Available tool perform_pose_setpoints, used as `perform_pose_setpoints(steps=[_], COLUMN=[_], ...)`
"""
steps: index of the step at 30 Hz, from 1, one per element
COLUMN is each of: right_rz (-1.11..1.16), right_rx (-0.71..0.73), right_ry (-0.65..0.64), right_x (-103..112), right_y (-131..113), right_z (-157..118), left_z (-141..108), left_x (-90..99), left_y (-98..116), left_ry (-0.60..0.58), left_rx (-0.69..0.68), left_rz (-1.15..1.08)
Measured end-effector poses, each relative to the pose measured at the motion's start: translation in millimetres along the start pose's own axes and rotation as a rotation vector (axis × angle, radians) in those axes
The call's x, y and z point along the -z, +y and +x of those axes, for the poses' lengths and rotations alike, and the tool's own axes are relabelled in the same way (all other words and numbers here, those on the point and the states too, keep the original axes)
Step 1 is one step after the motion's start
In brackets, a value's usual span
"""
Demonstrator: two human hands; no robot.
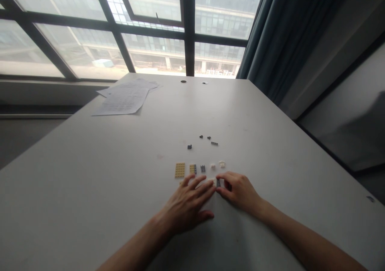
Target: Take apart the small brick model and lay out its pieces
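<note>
My left hand (192, 200) lies palm down with its fingers spread, partly covering a row of small building bricks. A tan piece peeks out at its index finger, and a white brick (212, 181) shows by its fingertips. Thumb and fingers of my right hand (237, 188) pinch a dark grey brick (218, 182) at the right end of that row. Just beyond the hands lie a tan studded plate (179, 170), a tan and grey plate (193, 169), a grey piece (203, 168), a small white piece (213, 166) and a white curved piece (221, 164).
Farther off on the white table (255, 142) are a dark grey brick (189, 147), a thin dark strip (214, 143) and two tiny dark pieces (201, 136). Printed papers (126, 98) lie at the back left. A window and a blue curtain (267, 50) stand behind.
</note>
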State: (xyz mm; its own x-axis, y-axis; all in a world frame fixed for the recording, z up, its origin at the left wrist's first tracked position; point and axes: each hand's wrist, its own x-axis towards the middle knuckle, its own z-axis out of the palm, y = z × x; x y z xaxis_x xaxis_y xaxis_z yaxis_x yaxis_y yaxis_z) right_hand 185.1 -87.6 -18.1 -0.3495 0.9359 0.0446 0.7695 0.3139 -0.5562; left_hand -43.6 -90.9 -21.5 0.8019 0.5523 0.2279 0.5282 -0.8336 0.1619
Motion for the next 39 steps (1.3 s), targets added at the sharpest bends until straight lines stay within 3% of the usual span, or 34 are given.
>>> perform_pose_setpoints(steps=[4,8,15,19,23,28,31,34,37,39], right_rz=[0.054,0.123,0.17,0.139,0.073,0.013,0.011,0.048,0.184,0.514], right_rx=[-0.009,-0.023,-0.011,-0.032,-0.015,-0.062,-0.085,-0.081,-0.027,0.034], right_ry=[0.007,0.034,0.182,0.248,0.256,0.209,0.208,0.191,0.109,-0.035], right_x=[3,4,6,19,27,20,17,17,18,15], right_y=[1,3,19,33,39,35,30,15,-13,-34], right_z=[1,1,2,23,65,120,135,127,101,83], left_z=[-3,-5,0,-4,-14,-22,-22,-18,-12,-8], left_x=[-1.2,-0.9,18.7,20.7,11.0,5.9,6.7,7.9,8.4,8.5], left_y=[1,-4,-42,-66,-73,-70,-67,-62,-49,-39], left_ry=[0.078,0.248,0.469,0.534,0.661,0.735,0.75,0.769,0.779,0.765], left_rx=[-0.005,0.054,0.421,0.534,0.596,0.578,0.513,0.435,0.351,0.293], left_rz=[0.008,-0.001,-0.085,-0.102,-0.081,-0.031,-0.003,0.034,0.041,0.022])
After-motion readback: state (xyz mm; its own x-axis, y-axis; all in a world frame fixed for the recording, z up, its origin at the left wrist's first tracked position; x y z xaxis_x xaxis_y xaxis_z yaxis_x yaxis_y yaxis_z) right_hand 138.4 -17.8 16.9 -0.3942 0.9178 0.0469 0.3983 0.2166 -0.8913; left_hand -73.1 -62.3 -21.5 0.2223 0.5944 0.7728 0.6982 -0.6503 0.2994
